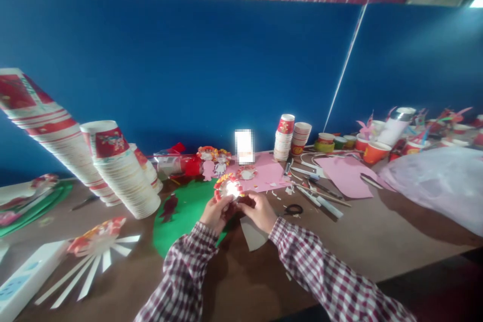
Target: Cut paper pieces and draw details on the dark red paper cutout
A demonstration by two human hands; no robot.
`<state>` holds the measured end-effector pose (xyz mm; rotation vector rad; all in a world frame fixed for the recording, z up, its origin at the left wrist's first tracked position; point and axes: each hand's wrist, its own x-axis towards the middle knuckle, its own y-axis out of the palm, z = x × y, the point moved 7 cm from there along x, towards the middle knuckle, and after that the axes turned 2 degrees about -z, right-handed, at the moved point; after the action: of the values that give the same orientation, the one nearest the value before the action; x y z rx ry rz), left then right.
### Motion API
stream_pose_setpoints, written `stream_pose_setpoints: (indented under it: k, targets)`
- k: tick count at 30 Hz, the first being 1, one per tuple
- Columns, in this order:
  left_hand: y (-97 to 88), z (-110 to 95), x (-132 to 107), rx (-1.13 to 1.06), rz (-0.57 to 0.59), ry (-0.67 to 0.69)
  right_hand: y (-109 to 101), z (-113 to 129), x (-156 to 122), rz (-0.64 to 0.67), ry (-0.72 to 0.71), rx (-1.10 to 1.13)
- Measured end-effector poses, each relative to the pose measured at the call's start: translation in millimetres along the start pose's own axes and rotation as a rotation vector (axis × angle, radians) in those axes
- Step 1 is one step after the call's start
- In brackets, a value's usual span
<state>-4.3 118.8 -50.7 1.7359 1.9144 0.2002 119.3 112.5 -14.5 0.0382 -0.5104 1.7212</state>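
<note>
Paper in red and yellow loops rims the small round disc (228, 187), whose white middle is washed out by glare. It is held up just above the table (377, 241), over the far edge of a green sheet (184, 211) and just short of a pink sheet (269, 173).

The left hand (216, 214) has its grip clamped on the disc's lower left rim. The right hand (260, 211) meets it from the other side with its fingertips drawn together at the lower right rim. Whether they pinch the disc itself or some small bit pressed against it is too blurred to tell. By the look of it, the work in hand is fine fitting or pressing along the fringe. Any further handling of so light a piece calls for the left hand to hold it steady while the right works in small pinches.

A grey paper offcut (252, 234) lies under the right wrist, with black-handled scissors (293, 209) just beside that hand. On the pink sheet lies a second fringed round (247, 173), with paper figures (208, 166) near it.

Leaning stacks of paper cups (121, 171) rise to the left. In front of them lies a cup cut into splayed white strips (94, 246), and upright cup stacks (285, 137) stand behind the pink sheet. To the right lie sticks, another pink sheet (345, 176), an orange bowl (375, 152) and a clear plastic bag (433, 181). Behind everything is a blue wall (188, 70).
</note>
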Motion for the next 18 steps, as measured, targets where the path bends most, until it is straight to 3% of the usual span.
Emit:
stream_pose_setpoints:
  k: [7,18]
  targets:
    - [4.2,7.1,-2.4,-0.035,-0.025,-0.012,-4.3,-13.4,-1.2,-0.064,0.045,0.219]
    - [8.5,10.7,-8.1,-0.047,0.031,-0.081,0.5,-19.1,-7.5,0.026,0.180,0.375]
